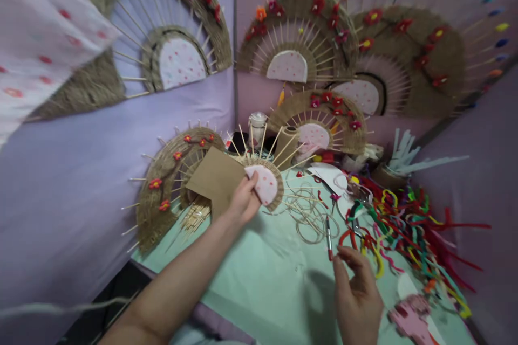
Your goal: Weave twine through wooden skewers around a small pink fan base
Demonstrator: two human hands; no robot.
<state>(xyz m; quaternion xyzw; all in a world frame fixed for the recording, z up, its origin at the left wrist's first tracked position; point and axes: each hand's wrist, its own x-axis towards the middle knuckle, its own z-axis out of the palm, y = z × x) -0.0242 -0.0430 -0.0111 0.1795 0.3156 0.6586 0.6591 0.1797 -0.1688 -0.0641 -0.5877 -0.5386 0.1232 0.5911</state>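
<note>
My left hand (pixel 246 199) grips a small half-round fan frame (pixel 277 188) by its spotted fabric centre, thumb on the front. Woven twine edges the fabric, and thin wooden sticks radiate from it, upward and to the right. Loose loops of twine (pixel 309 215) lie on the table just right of the frame. My right hand (pixel 358 294) is raised over the table's right front, thumb and forefinger curled together in a pinch. Whatever is between those fingertips, if anything, is too small to make out. A pen (pixel 328 238) lies just beyond them.
Finished twine fans with red flowers hang on the walls (pixel 297 38) and lean at the left (pixel 157 194). Brown cardboard (pixel 218 175) and a stick bundle (pixel 196 215) lie left. Colourful pipe cleaners (pixel 408 226) and a pink glue gun (pixel 410 315) occupy the right side.
</note>
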